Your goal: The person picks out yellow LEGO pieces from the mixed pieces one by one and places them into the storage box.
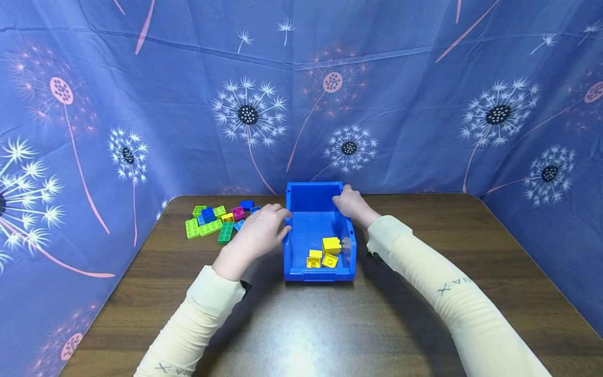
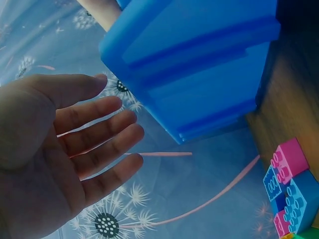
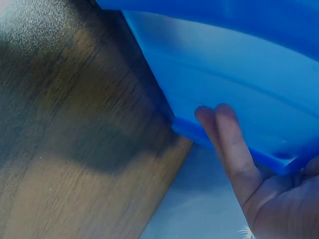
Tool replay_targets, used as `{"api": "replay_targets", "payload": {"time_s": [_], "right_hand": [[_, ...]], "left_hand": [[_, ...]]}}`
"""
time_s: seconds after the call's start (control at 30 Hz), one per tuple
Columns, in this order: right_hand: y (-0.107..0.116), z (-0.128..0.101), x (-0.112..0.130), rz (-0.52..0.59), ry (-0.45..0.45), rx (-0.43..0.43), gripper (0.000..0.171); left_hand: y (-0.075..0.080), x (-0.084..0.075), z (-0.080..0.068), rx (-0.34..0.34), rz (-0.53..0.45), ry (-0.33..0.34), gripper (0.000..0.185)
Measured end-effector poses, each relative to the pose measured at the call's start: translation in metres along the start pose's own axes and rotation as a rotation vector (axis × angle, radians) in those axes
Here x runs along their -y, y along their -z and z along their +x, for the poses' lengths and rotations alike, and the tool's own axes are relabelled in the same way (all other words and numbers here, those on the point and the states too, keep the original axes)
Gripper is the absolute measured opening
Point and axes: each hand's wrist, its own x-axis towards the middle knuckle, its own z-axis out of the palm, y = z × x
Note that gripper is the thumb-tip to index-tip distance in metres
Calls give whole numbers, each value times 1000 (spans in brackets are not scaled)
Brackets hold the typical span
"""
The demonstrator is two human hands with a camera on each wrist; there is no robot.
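I see the blue plastic storage bin (image 1: 314,209) in the middle of the brown wooden table (image 1: 424,293) — yellow toy bricks (image 1: 325,252) lie inside it. My right hand (image 1: 349,201) grips its far right rim, and my left hand (image 1: 261,230) is just beside its left wall, fingers straight and relaxed.

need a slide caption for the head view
Both hands at a blue bin holding yellow bricks: right hand on its far rim, left hand beside its left wall, loose bricks nearby.

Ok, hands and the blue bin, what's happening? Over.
Left hand open beside blue bin. Right hand gripping its far rim. Yellow bricks inside. Nothing in the way.
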Motion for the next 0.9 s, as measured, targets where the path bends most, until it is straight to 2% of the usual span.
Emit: {"api": "replay_targets", "payload": {"time_s": [0.7, 0.9], "right_hand": [[1, -4, 1, 16, 10, 7, 58], [1, -5, 1, 27, 11, 8, 59]], "left_hand": [[-7, 29, 1, -7, -45, 66, 30], [-9, 36, 1, -19, -55, 63, 27]]}}
